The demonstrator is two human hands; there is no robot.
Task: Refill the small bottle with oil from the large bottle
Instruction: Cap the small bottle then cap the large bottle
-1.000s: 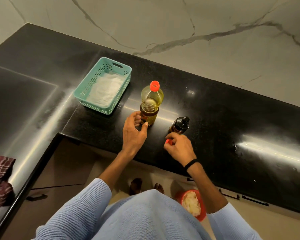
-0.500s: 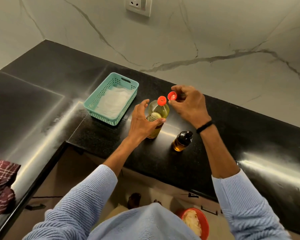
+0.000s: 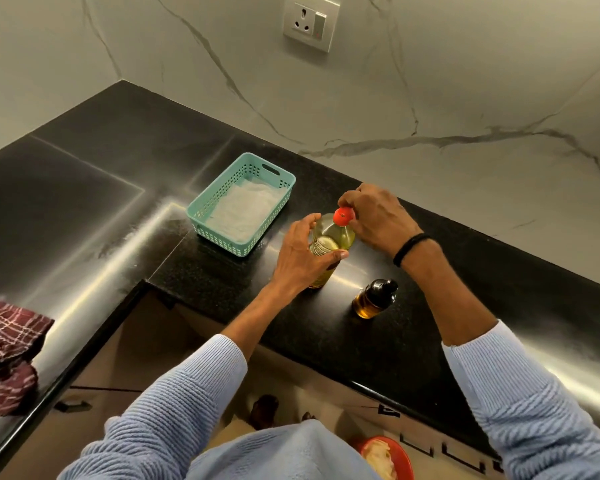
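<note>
Gripped large bottle mid-frame with left hand, pinched red cap with right hand; likely best kept upright, steady on bench while twisting.

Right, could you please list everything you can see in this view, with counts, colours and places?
large bottle: 1, clear with yellow oil, upright on the countertop
red cap: 1, red, on top of the large bottle
small bottle: 1, amber oil with dark top, right of the large bottle, apart from it
basket: 1, teal, behind and left of the large bottle
white liner: 1, white, inside the basket
countertop: 1, black, L-shaped
checked cloth: 1, maroon and white, far left
wall socket: 1, white, on the marble wall
bowl: 1, red, on the floor below
wristband: 1, black, right wrist
left hand: 1, grips the large bottle
right hand: 1, pinches the red cap
</note>
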